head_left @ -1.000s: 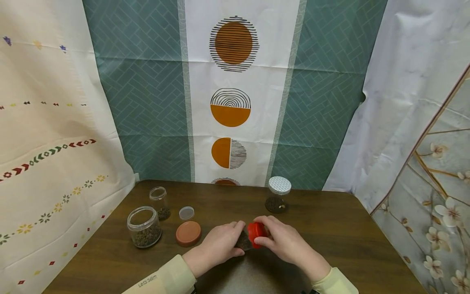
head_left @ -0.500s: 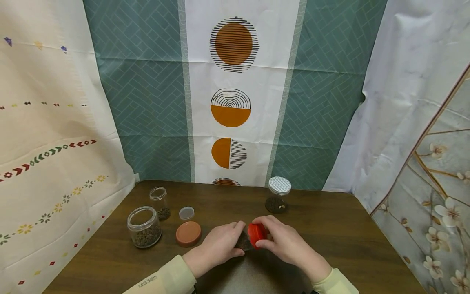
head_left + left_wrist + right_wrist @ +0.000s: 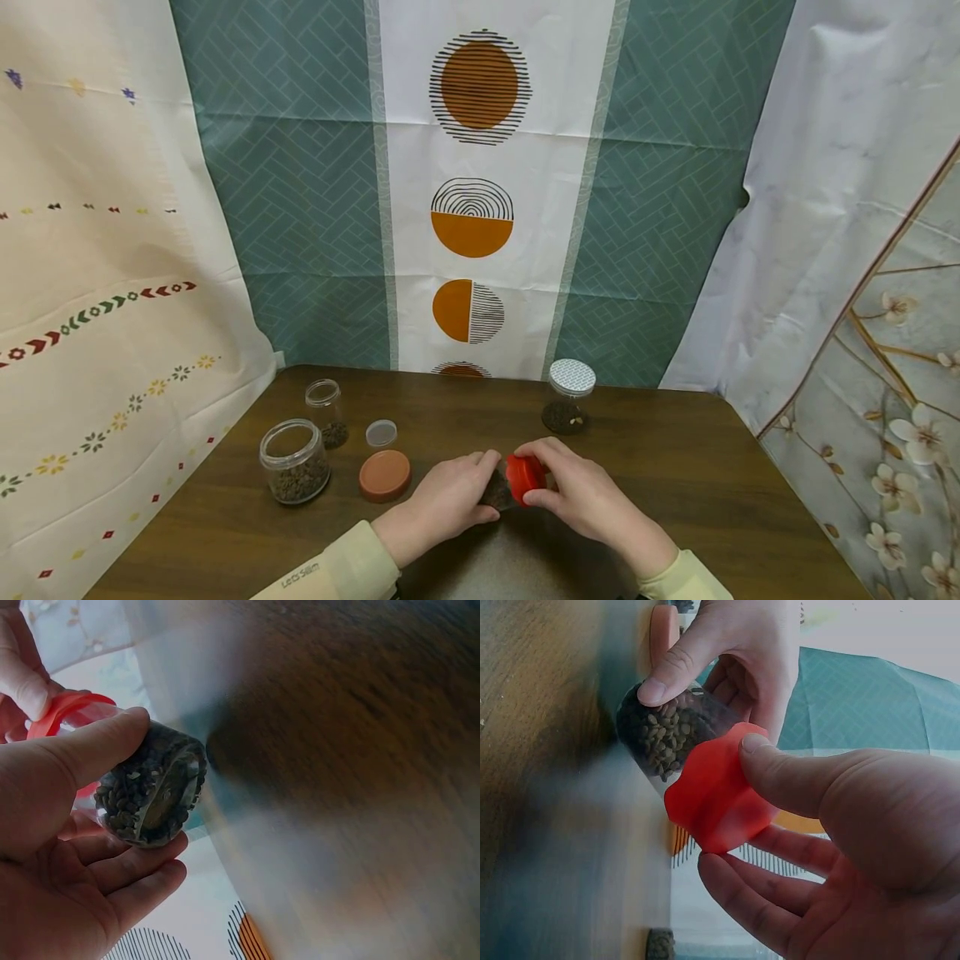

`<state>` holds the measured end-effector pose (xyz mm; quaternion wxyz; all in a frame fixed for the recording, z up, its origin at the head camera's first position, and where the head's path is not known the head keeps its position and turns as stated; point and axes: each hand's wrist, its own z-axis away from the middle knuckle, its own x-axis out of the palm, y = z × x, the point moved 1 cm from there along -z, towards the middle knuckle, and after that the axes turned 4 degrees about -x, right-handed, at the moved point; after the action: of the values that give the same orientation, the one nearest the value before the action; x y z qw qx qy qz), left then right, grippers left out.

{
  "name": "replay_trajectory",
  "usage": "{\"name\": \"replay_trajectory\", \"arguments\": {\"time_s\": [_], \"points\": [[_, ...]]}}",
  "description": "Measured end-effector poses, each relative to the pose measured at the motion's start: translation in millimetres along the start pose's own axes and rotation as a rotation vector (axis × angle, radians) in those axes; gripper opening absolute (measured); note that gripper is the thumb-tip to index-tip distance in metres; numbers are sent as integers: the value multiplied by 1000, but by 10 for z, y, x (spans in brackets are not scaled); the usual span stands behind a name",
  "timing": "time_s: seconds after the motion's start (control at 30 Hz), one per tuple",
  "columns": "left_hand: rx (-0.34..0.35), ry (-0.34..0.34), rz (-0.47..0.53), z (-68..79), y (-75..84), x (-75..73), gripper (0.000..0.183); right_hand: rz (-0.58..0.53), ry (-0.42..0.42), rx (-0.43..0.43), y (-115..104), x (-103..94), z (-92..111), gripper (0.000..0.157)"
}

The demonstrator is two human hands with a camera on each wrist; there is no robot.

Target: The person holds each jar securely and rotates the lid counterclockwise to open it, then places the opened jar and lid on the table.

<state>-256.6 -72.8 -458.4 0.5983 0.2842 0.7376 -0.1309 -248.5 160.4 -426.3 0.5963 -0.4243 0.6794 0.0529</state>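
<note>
My left hand [image 3: 450,496] grips a clear jar [image 3: 154,784] around its body, tilted toward the right hand. Dark brown pellets [image 3: 667,739] fill part of the jar. On the jar's mouth sits a red scalloped lid [image 3: 720,791], which my right hand [image 3: 581,492] holds between thumb and fingers. In the head view the jar is mostly covered by the left hand, and the red lid shows between both hands.
To the left stand a wide lidless jar [image 3: 296,479] and a narrower lidless jar [image 3: 327,417], both with pellets. Beside them lie an orange lid [image 3: 385,477] and a clear lid [image 3: 381,432]. A jar with a white patterned lid [image 3: 572,377] stands at the back right.
The red lid has turned slightly in my right hand, whose thumb and fingers have shifted a little. The left hand and jar stay in place.
</note>
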Motion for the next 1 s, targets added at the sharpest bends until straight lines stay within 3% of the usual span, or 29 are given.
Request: {"name": "replay_trajectory", "arguments": {"time_s": [1.0], "points": [[8, 7, 8, 9, -2, -2, 60, 29, 3, -92, -28, -1, -29, 58]]}}
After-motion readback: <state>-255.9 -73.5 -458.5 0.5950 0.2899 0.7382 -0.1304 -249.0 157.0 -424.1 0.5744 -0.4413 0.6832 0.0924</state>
